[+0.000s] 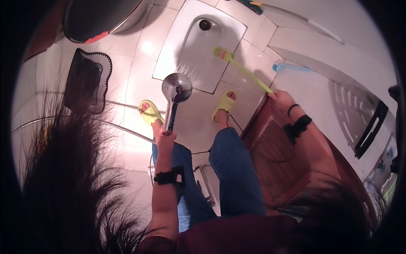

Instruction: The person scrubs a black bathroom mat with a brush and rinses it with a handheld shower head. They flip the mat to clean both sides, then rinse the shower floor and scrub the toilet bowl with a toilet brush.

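Note:
My left hand grips the handle of a chrome shower head, from which thin jets of water spray toward the squat toilet. My right hand holds the end of a long green-handled brush. The brush's head hangs over the right side of the white squat toilet; whether it touches the surface I cannot tell. A dark round drain hole shows at the toilet's far end. From my left hand a metal shower hose runs off to the left.
A dark-lined basin stands at the far left, above a black scalloped-edged object on the tiles. Close to my right leg is a reddish-brown wooden door. A blue-handled brush lies by the right wall. Thin black cable crosses between my legs.

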### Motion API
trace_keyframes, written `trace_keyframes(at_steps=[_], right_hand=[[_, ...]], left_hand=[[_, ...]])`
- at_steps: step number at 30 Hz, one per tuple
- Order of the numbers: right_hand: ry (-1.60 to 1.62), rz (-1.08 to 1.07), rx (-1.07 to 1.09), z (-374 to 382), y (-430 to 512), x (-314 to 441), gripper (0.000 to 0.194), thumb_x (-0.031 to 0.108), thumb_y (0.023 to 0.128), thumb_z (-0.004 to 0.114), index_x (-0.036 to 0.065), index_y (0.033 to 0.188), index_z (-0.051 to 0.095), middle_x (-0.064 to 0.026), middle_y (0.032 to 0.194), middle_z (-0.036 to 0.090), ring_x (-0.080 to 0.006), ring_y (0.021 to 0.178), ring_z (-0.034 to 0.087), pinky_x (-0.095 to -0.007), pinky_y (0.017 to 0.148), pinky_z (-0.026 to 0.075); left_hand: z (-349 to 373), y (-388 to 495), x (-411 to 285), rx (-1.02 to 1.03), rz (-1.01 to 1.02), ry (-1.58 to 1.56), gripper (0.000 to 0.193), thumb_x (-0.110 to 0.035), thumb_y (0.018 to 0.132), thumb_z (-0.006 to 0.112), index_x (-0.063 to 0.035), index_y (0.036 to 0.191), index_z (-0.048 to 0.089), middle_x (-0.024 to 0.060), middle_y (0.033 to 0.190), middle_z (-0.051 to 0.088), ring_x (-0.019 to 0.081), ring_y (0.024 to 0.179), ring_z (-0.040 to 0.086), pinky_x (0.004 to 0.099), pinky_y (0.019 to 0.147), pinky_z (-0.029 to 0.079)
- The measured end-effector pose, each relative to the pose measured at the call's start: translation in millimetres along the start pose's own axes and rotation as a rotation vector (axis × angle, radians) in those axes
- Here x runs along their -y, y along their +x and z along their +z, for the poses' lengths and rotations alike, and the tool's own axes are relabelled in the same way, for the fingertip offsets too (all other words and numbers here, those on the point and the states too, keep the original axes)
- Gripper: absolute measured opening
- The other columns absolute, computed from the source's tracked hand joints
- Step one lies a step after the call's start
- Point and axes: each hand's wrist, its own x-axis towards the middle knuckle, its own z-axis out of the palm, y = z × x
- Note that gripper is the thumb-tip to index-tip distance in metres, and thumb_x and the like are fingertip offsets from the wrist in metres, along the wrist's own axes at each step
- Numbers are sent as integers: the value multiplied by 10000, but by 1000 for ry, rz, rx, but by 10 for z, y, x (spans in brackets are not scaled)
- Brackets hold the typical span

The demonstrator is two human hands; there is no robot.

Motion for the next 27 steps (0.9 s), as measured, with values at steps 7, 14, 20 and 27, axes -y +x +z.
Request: trace_keyframes(at_steps=[7,14,20,27], right_hand=[[-735,32,-93,-948,20,-1227,225,267,836,460,81,884,578,-142,818,616,-306,781,593,-429,669,461],[-975,122,-95,-1234,587,-1834,219,137,834,404,103,959,581,-120,824,616,-300,730,612,-393,635,495],[-1254,100,-378,-1177,892,-2098,225,141,822,425,79,975,579,-113,1062,520,-245,1030,497,-368,819,427],[-1438,129,-229,-1223,667,-2325,459,173,882,315,62,1327,301,-42,1430,173,-202,1315,138,-385,1070,115]], left_hand=[[122,-186,-307,45,104,28,188,72,596,509,-42,746,507,-69,608,379,44,541,362,190,504,327],[203,-348,-357,31,45,59,192,95,608,492,-40,743,508,-72,620,377,37,545,363,170,500,313],[217,-312,-334,42,-43,76,198,88,591,495,-44,739,496,-42,639,438,55,564,408,188,511,349],[357,-429,-440,41,-90,194,188,95,601,514,-62,695,471,-52,626,419,51,554,396,194,497,344]])
